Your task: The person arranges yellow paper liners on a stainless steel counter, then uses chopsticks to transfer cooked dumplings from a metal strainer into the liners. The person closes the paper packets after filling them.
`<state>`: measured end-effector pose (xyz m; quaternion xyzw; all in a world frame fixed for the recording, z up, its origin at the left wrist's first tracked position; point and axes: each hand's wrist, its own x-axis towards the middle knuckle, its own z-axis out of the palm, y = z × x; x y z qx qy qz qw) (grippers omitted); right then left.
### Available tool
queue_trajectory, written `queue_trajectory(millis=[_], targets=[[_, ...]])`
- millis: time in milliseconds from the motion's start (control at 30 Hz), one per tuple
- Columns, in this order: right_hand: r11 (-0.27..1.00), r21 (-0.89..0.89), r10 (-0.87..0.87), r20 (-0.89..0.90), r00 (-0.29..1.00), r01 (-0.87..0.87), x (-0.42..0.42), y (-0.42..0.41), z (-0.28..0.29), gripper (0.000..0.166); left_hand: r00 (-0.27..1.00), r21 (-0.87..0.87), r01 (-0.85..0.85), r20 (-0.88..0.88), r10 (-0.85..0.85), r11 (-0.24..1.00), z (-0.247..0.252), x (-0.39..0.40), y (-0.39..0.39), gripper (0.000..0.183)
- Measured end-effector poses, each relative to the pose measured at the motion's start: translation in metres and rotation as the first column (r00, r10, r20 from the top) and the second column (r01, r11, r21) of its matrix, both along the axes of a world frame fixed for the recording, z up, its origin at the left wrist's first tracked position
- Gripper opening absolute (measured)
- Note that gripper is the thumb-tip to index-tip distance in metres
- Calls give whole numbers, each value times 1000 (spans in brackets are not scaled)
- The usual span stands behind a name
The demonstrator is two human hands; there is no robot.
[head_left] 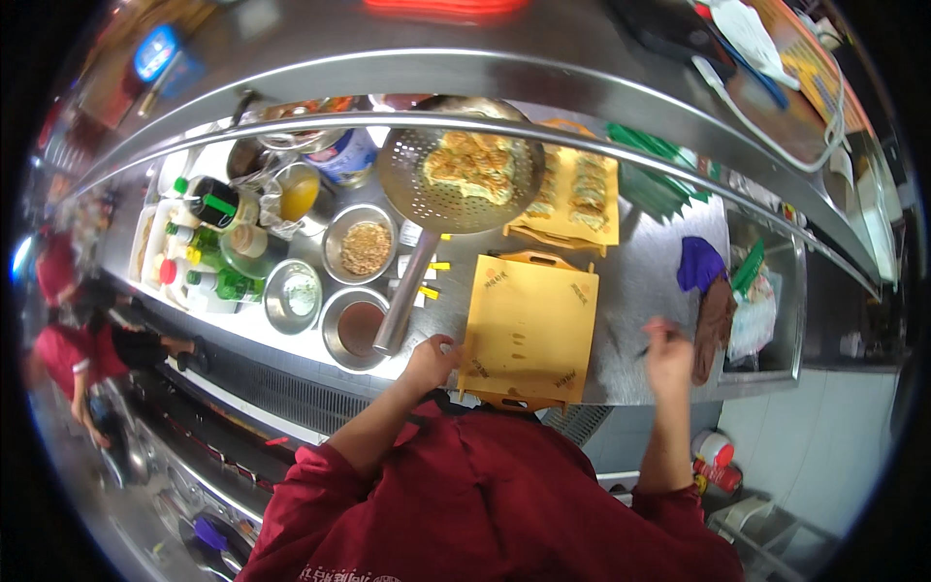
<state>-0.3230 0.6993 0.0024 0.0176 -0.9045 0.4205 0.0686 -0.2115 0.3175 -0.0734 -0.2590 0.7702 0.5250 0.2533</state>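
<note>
My left hand [435,358] is at the left edge of a wooden tray lined with yellow paper [527,327]; whether it touches the tray is unclear. Brown drops mark the paper. My right hand [668,345] is over the steel counter, right of the tray, with fingers bent; a small dark thing seems to show at them, too blurred to name. Beyond the tray, a perforated metal strainer [407,196] holds browned fried food [469,167], its handle pointing towards my left hand. A second paper-lined tray [607,211] behind carries rows of food [588,190].
Steel bowls of chopped nuts [366,248] and brown sauce [361,327] stand left, near bottles [225,284]. A steel rail [560,135] crosses above the counter. Purple cloth [702,263] and brown cloth [714,327] lie beside the sink [798,313]. Co-workers [87,349] stand far left.
</note>
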Motion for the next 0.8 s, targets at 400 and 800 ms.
queue_trajectory(millis=[400,800], targets=[[758,-628,214,-14,977,-175,-115,-174,34,25,708,779,-582,347,615,231,84,31,-60,49],[896,-319,314,-36,949,-309,-111,-244,34,25,873,882,-371,225,433,290,102,3,-90,44]])
